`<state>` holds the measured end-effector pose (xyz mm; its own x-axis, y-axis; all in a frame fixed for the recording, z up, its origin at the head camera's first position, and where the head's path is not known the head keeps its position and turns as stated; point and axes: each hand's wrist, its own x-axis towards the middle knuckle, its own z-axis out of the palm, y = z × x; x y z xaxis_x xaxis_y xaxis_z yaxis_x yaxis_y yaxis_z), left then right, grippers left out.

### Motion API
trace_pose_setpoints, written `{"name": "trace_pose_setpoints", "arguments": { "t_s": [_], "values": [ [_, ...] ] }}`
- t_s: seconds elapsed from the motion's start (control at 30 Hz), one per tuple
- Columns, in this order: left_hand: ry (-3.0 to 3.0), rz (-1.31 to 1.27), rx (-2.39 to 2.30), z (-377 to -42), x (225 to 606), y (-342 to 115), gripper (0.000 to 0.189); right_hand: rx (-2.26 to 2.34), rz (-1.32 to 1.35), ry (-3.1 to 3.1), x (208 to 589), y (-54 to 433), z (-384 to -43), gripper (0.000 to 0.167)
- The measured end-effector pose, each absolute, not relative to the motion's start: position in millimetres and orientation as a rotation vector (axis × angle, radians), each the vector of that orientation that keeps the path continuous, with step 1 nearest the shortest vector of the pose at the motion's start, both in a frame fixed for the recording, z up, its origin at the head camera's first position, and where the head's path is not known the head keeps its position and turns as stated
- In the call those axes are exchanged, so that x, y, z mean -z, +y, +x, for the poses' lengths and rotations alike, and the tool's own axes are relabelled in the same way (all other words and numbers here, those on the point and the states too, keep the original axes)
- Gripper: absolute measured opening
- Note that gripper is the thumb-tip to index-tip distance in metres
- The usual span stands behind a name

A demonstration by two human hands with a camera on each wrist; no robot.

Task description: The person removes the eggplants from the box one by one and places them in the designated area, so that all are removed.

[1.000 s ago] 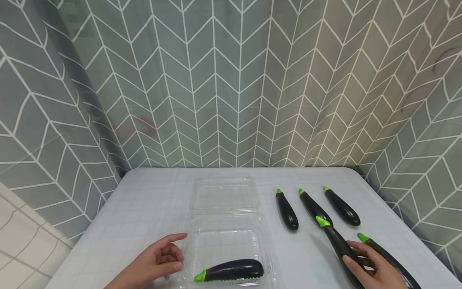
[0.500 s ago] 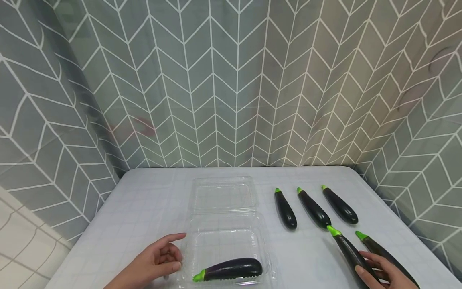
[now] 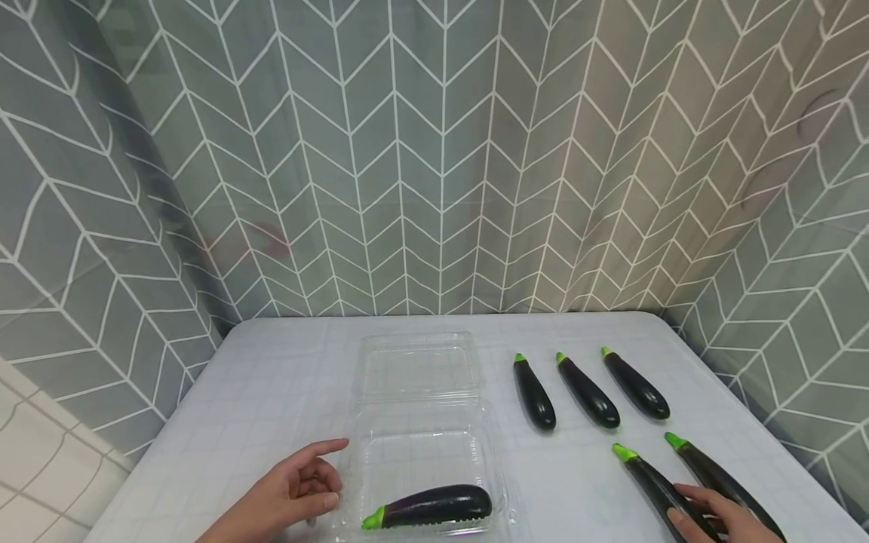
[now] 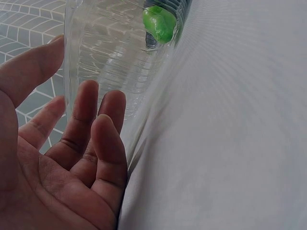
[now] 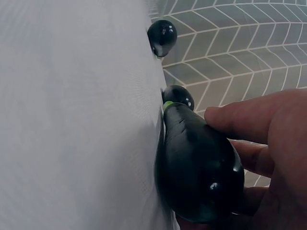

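Note:
At the lower right of the head view, my right hand [image 3: 726, 516] holds a dark eggplant [image 3: 655, 483] with a bright green stem, thumb on one side and fingers on the other. In the right wrist view this eggplant [image 5: 199, 165] lies along the white tabletop, its rounded end toward the camera. My left hand [image 3: 292, 490] is beside the left edge of an open clear plastic clamshell box [image 3: 421, 460], fingers loosely bent and holding nothing. Inside the box's near part lies another eggplant [image 3: 437, 507], stem to the left; its green stem [image 4: 159, 24] shows in the left wrist view.
Just right of the held eggplant lies another eggplant [image 3: 723, 479], partly behind my right hand. Farther back, three eggplants lie in a slanted row: left [image 3: 534, 396], middle [image 3: 589, 394] and right [image 3: 637, 386]. The box lid [image 3: 417, 366] lies back on the table. A patterned curtain [image 3: 434, 166] surrounds the table.
My right hand has moved right and toward me with the eggplant, bringing it down beside the rightmost one; its stem no longer overlaps the middle eggplant. The left hand stays put.

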<state>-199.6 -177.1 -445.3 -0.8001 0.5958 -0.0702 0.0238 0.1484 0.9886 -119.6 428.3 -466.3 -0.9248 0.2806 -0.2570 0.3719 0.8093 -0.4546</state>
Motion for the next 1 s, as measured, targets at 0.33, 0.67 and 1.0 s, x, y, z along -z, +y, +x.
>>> {"name": "trace_pose_setpoints", "arguments": {
  "t_s": [0.33,0.67,1.0],
  "values": [
    [2.017,0.605,-1.671,-199.8,446.0,-177.2,0.065,0.686,0.464,2.836,464.1,428.3,-121.7,0.087],
    [2.010,0.635,-1.678,-199.6,446.9,-178.1,0.064,0.736,0.460,2.817,464.0,426.3,-122.0,0.088],
    [2.018,0.560,-1.671,-200.0,447.1,-177.1,0.065,0.742,0.465,2.815,458.1,422.9,-118.8,0.092]
  ]
}}
